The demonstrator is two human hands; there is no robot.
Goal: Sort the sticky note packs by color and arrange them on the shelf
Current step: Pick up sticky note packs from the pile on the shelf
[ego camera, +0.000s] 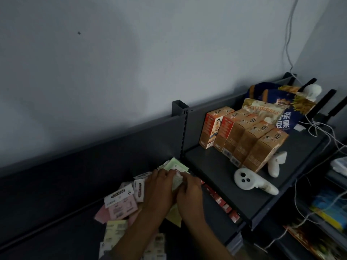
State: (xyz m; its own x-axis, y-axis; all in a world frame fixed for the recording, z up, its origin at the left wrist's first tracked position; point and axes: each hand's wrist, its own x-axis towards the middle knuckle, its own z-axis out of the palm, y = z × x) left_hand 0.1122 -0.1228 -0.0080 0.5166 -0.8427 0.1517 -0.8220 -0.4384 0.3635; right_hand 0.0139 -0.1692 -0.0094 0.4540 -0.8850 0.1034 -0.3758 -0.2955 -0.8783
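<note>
Mid-sort, still gathering the greens.

Both hands, left hand (159, 182) and right hand (188, 190), pinching a pale green pack (177, 180) at the shelf's (56, 194) right end, by the divider; pink packs (122, 205) heaped just left. Dim view, probably green. Next: stacking it with matching ones.

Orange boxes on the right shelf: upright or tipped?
Upright. The orange boxes stand in a row on the right shelf, top flaps uppermost.

Dark shelf (56, 194) carries scattered sticky note packs (120, 205); neighbouring shelf (262, 194) carries boxes (244, 141).
</note>
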